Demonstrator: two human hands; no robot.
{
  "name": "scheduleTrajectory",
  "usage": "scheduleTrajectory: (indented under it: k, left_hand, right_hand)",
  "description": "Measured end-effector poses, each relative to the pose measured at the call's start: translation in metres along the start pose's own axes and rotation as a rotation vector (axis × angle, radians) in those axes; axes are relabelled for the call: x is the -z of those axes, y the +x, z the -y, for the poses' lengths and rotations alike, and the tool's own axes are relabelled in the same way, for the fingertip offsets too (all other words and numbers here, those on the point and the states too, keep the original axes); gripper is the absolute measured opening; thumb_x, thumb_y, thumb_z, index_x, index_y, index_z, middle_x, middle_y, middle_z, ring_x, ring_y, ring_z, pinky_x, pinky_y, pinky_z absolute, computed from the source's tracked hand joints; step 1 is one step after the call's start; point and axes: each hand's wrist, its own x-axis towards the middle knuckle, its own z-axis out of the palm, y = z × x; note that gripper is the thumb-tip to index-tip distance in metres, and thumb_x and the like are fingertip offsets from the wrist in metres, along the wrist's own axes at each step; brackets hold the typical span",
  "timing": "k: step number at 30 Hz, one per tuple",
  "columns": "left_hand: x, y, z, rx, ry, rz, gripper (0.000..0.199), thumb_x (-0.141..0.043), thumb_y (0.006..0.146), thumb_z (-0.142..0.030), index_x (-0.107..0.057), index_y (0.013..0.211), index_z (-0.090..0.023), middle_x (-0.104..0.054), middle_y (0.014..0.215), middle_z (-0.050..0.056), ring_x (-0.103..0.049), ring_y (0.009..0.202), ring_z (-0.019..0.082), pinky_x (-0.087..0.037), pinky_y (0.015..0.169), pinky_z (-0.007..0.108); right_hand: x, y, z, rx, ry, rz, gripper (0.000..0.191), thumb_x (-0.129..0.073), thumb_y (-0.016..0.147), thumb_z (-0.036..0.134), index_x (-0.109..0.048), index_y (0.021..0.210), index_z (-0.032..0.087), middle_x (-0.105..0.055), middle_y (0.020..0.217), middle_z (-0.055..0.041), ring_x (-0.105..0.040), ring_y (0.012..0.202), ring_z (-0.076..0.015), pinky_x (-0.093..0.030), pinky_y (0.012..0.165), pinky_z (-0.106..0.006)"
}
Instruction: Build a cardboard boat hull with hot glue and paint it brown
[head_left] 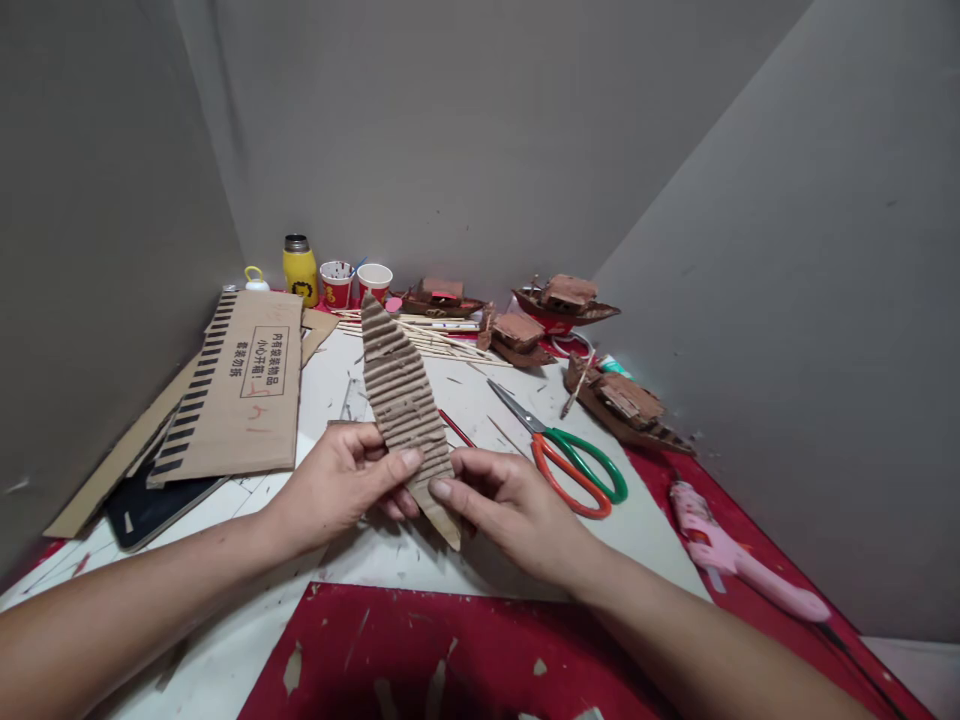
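Partly hidden behind ribbed cardboard (401,385), left hand (356,480) pinching it, right hand (514,505) pinching its edge

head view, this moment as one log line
left hand: brown corrugated leaf-shaped cardboard piece; right hand: same piece, lower part; nearby: green-and-orange-handled scissors

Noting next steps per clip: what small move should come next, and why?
Probably peel at the lower tip of the leaf-shaped brown corrugated cardboard piece with the right hand: that tip looks smooth while ridges show above, and the hand already pinches close by.
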Motion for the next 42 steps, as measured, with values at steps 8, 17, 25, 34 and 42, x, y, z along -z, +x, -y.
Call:
scheduleTrajectory:
  k: [8,17,25,34,42]
  left_hand:
    - [-0.002,-0.004,-0.004,-0.134,-0.008,-0.180,0.028,-0.071,0.079,-0.039,-0.068,0.072,-0.013,-0.070,0.061,0.003,-0.065,0.054,0.012,-0.054,0.055,0.020]
    - [-0.006,-0.011,0.000,-0.172,0.216,-0.080,0.021,-0.059,0.086,-0.029,-0.064,0.072,-0.016,-0.067,0.068,0.002,-0.062,0.065,0.014,-0.053,0.064,0.025]
    - [-0.012,-0.017,0.002,-0.249,0.614,-0.165,0.026,-0.052,0.087,-0.019,-0.069,0.068,-0.020,-0.072,0.069,-0.002,-0.066,0.070,0.014,-0.050,0.076,0.024]
    - [-0.013,-0.012,0.001,-0.185,0.130,-0.260,0.019,-0.065,0.080,-0.029,-0.065,0.067,-0.016,-0.068,0.064,0.001,-0.064,0.061,0.015,-0.053,0.060,0.024]
    - [-0.019,-0.016,0.008,-0.222,0.183,-0.315,0.021,-0.063,0.082,-0.029,-0.063,0.065,-0.017,-0.068,0.063,0.001,-0.064,0.061,0.016,-0.054,0.062,0.027]
  right_hand:
    - [-0.001,0.002,-0.004,-0.107,0.085,0.033,0.034,-0.054,0.091,0.050,-0.060,0.098,0.017,-0.061,0.079,0.0007,-0.044,0.038,-0.0018,-0.035,0.037,-0.015]
    - [-0.011,0.004,-0.014,-0.123,0.180,-0.030,0.039,-0.050,0.091,0.054,-0.057,0.081,0.016,-0.052,0.046,0.0056,-0.040,0.033,-0.0053,-0.030,0.035,-0.016]
    - [-0.016,0.006,-0.009,-0.176,0.288,-0.095,0.027,-0.058,0.082,0.040,-0.058,0.070,0.015,-0.056,0.061,0.0013,-0.036,0.045,-0.0049,-0.026,0.041,-0.017]
    - [-0.016,0.004,-0.014,-0.089,0.540,-0.053,0.021,-0.070,0.078,0.031,-0.062,0.089,0.015,-0.063,0.076,-0.0011,-0.047,0.047,-0.0050,-0.035,0.039,-0.015]
    - [-0.029,0.004,-0.017,-0.077,0.731,-0.154,0.024,-0.075,0.078,0.034,-0.061,0.079,0.014,-0.063,0.063,0.0008,-0.046,0.038,-0.0030,-0.034,0.032,-0.011]
